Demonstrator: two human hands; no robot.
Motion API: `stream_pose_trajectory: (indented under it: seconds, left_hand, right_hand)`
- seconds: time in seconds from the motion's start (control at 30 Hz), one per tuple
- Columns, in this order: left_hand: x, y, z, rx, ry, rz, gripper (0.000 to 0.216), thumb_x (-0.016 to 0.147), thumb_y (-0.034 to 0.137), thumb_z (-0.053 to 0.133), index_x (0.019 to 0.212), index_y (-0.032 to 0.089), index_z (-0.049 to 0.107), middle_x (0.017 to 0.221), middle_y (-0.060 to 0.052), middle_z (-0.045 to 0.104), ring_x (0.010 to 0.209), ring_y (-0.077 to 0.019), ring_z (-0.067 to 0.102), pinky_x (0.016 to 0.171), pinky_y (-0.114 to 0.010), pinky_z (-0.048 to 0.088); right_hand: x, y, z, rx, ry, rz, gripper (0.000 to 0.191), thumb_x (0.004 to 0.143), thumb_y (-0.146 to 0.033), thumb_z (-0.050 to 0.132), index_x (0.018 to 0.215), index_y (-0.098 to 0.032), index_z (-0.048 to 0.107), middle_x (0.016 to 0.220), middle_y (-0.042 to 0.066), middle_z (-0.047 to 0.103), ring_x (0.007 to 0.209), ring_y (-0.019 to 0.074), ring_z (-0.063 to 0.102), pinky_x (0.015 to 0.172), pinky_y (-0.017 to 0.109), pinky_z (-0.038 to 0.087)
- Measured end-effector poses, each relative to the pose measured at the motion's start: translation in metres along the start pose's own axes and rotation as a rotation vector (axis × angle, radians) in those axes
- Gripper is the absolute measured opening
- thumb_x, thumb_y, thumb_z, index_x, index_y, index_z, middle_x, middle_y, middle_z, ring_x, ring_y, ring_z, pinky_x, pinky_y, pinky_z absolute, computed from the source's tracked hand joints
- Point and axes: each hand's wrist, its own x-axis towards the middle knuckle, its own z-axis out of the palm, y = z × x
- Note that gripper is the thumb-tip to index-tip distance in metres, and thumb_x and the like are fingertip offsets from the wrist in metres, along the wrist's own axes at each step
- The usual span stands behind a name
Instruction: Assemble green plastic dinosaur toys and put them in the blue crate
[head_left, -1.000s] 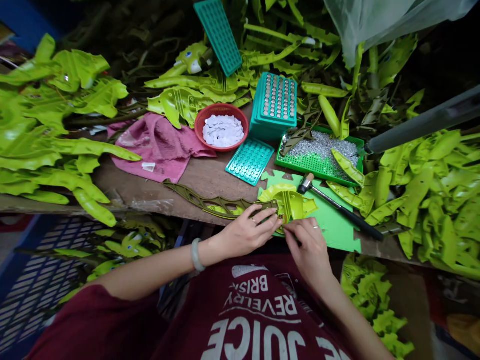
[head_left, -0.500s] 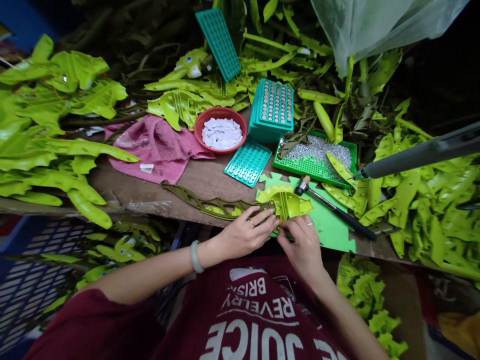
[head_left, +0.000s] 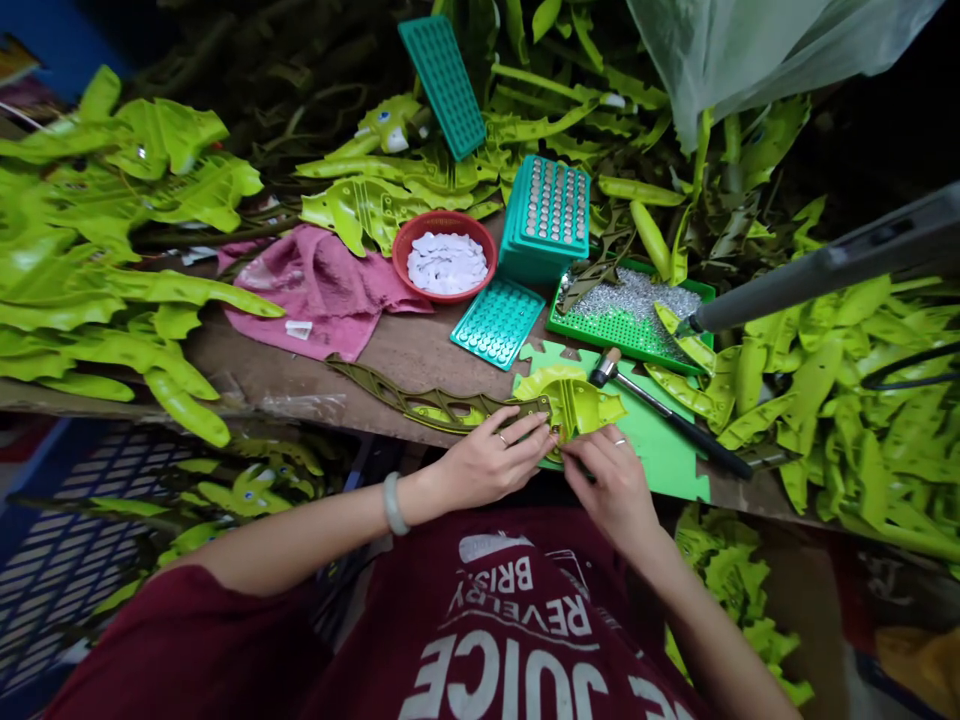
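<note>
A lime-green plastic toy shell, hollow side up, lies on the green foam mat. A long olive plastic lattice strip reaches from it to the left along the table edge. My left hand presses its fingers over the strip's right end and the shell's near edge, closed on them. Close beside it, my right hand pinches at the shell's near edge; what lies between those fingertips is hidden. A hammer with a black handle rests on the mat to the right.
Behind stand a red bowl of white pieces, stacked teal trays with silver discs, and a green tray of small metal parts. A grey powered-tool-like rod juts in from the right. Lime-green parts heap both sides; a pink cloth lies left.
The grey rod's tip has shifted a little left and up. My right hand has moved slightly right, while my left hand stays on the strip and shell.
</note>
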Motion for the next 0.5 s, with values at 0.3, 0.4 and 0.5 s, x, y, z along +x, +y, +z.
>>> stream_pose_trajectory:
  seconds: [0.3,0.4,0.5]
  left_hand:
    - [0.0010,0.0017,-0.0009,0.010,0.011,-0.021,0.035,0.101,0.023,0.057,0.133,0.012,0.063,0.131,-0.011,0.070,0.134,-0.0259,0.058,0.117,-0.047,0.045]
    - [0.0008,0.0023,0.0005,0.003,0.040,-0.029,0.035,0.101,0.022,0.056,0.133,0.010,0.063,0.129,-0.011,0.071,0.133,-0.0255,0.059,0.117,-0.047,0.046]
    - [0.0005,0.0026,0.0017,0.002,0.047,-0.032,0.034,0.101,0.022,0.057,0.132,0.011,0.064,0.129,-0.011,0.071,0.133,-0.0252,0.059,0.117,-0.047,0.046]
  right_hand:
    - [0.0063,-0.0062,-0.0041,0.020,-0.042,0.075,0.013,0.098,-0.016,0.056,0.091,-0.020,0.065,0.083,0.003,0.068,0.079,0.0197,0.058,0.080,0.036,0.048]
    - [0.0072,-0.0068,-0.0043,-0.023,-0.051,0.062,0.015,0.098,-0.015,0.054,0.087,-0.021,0.062,0.080,0.003,0.067,0.077,0.0203,0.058,0.078,0.036,0.048]
    - [0.0070,-0.0094,-0.0037,-0.041,-0.052,0.079,0.019,0.098,-0.013,0.053,0.083,-0.022,0.058,0.077,0.003,0.065,0.075,0.0206,0.056,0.074,0.036,0.047]
